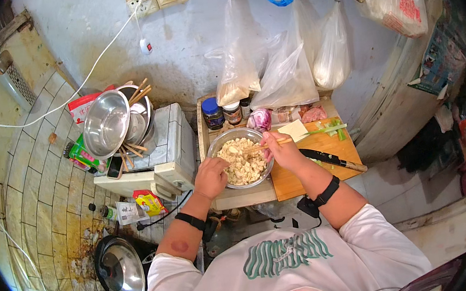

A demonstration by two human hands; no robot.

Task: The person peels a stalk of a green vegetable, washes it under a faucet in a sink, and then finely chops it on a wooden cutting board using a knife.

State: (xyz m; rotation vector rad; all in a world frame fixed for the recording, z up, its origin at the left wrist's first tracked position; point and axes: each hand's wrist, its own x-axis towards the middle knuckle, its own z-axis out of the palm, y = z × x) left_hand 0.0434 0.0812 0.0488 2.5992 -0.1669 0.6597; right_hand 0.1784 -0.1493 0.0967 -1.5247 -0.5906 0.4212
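Note:
A steel bowl [212,149] stands on a small table, holding a pale crumbly mixture [244,165] that looks like mashed tofu. My right hand [280,151] grips wooden chopsticks [252,148], whose tips reach into the mixture. On the bowl's left rim rests my left hand [212,177], its fingers bent over the edge. Right of the bowl lies a wooden cutting board [293,184] with a black-bladed knife [325,157], chopped green vegetable pieces [334,127] and a pale flat slab [294,130] at its upper left edge.
Behind the bowl are a halved red onion [260,119], a blue-lidded jar [212,113] and a dark-lidded jar [232,113]. Plastic bags [286,79] hang low over them. Stacked steel bowls [106,124] and a phone [115,167] sit at left, above a lidded wok [122,272].

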